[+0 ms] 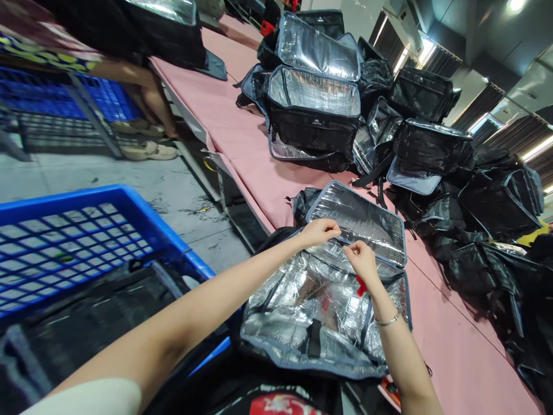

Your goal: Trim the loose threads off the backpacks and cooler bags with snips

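An open black cooler bag (319,323) with silver foil lining lies at the near edge of the pink table, its lid (360,222) flipped back. My left hand (319,231) pinches the foil where the lid meets the bag's back wall. My right hand (360,259) pinches the same seam a little to the right, fingers pressed together. A small red item (360,285) shows under my right palm, and a thin bracelet (387,321) is on that wrist.
Many more black foil-lined cooler bags (313,109) are piled along the pink table (444,346), in the middle and at right. A blue plastic crate (86,230) stands at my left with black bags (86,323) beside it. Another person's legs (147,104) stand at upper left.
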The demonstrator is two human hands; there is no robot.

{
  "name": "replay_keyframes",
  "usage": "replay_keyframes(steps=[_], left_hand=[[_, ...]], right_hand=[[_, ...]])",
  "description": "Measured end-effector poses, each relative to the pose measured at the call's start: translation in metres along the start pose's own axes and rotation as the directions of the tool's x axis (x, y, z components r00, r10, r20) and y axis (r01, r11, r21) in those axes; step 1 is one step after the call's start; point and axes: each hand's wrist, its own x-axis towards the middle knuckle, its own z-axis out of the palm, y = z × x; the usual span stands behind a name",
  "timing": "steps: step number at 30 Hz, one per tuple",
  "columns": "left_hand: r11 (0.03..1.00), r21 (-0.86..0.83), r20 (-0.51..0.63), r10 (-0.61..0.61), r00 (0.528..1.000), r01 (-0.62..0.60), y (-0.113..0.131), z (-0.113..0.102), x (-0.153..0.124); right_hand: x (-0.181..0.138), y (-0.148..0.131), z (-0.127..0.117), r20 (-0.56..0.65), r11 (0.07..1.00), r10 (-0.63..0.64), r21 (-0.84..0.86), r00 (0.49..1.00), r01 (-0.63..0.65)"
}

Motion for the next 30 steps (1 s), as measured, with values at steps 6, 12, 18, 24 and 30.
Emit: replay_keyframes(steps=[6,12,18,24,30], left_hand=[[0.994,0.053,-0.062,0.096,0.993,-0.093,0.000,0.000,-0.004],[0.971,0.175,-0.031,0.174,0.984,-0.166,-0.006,0.005,-0.006],[0.791,0.471,-0.020,0.451,0.892,-0.390,-0.021,0.026,-0.005],[0.645,0.595,-0.149,0.675,0.723,-0.479,-0.028,0.042,-0.020],[0.606,0.619,-0.159,0.719,0.676,-0.500,-0.024,0.044,-0.039]], right_hand=[[-0.002,0.000,-0.001,-0.004,0.999,-0.051,0.001,0.999,0.051],[-0.012,0.020,-0.015,-0.027,0.883,0.164,0.450,0.986,-0.135],[-0.025,0.039,-0.019,0.037,0.694,0.314,0.673,0.949,-0.256],[-0.037,0.051,0.003,0.107,0.570,0.406,0.746,0.907,-0.343],[-0.039,0.056,0.018,0.120,0.454,0.442,0.825,0.889,-0.337]])
